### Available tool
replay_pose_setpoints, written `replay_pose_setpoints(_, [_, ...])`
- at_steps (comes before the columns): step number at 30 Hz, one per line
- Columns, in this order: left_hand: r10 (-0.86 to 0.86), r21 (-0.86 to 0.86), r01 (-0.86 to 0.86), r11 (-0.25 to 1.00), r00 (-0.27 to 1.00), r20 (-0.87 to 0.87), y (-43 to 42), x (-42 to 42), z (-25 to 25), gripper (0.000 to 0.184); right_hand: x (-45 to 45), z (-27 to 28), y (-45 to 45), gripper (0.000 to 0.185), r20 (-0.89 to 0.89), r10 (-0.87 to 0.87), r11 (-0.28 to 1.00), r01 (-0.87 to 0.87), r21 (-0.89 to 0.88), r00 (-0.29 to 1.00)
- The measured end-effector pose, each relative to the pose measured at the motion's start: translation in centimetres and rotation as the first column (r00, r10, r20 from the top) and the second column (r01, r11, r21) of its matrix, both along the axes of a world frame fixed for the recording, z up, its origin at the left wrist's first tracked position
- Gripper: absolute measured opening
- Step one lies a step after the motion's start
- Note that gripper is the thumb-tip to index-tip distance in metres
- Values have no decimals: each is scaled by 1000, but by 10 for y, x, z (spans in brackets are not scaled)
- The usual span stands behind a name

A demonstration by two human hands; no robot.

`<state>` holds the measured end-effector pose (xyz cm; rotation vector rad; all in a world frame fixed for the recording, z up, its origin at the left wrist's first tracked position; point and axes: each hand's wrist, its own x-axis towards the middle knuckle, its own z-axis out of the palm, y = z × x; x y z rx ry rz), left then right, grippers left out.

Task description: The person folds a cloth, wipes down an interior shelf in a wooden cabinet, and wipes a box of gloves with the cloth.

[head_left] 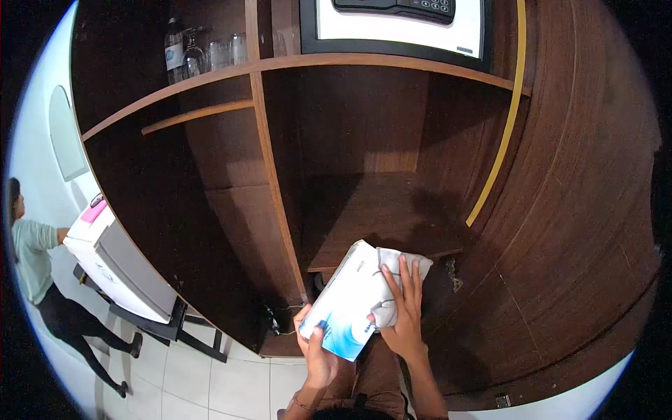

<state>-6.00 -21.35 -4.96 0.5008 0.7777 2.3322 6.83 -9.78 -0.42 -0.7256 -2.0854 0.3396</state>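
A white and blue cardboard box with glove lettering is held tilted in front of the cabinet. My left hand grips its lower left corner, thumb on the printed face and fingers round the edge. Against the box's right side lies a crumpled whitish cloth. My right hand presses on that cloth with its fingers stretched up along it, holding it to the box. The palm side and part of the cloth are hidden under the hand.
Around me stands a dark wooden cabinet; its inner shelf is just beyond the box. Bottles and glasses stand upper left, a black device at the top. At left, a person touches a small white fridge on a black stand.
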Motion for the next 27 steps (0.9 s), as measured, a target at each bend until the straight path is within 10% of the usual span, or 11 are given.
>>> replay_pose_setpoints(11, [12, -8, -11, 1000, 1000, 29, 23, 6, 6, 66, -12, -22, -49, 86, -13, 212, 976, -213, -42, 977])
replay_pose_setpoints(15, [55, -23, -63, 998, 968, -244, 30, -8, -21, 77, -17, -20, -43, 89, -142, 202, 979, -198, 40, 969])
replay_pose_setpoints(19, [-240, 63, 254, 965, 955, -172, 12, -24, -13, 97, -7, -16, -32, 95, -129, 201, 980, -200, 26, 971])
replay_pose_setpoints(21, [-182, -51, 187, 981, 798, -575, 11, -40, -10, 108, -3, -17, -28, 92, -141, 220, 976, -218, 29, 965])
replay_pose_setpoints(23, [-198, -51, 210, 976, 774, -601, 11, -51, -3, 117, 1, -16, -28, 88, -132, 230, 973, -231, 8, 964])
replay_pose_setpoints(25, [-214, -237, 14, 971, 485, -848, 7, -57, 22, 118, 3, -16, -31, 83, -150, 231, 971, -238, -34, 961])
replay_pose_setpoints(27, [-257, -254, 94, 963, 613, -747, 8, -53, 13, 118, 10, -15, -30, 81, -119, 251, 966, -256, -36, 961])
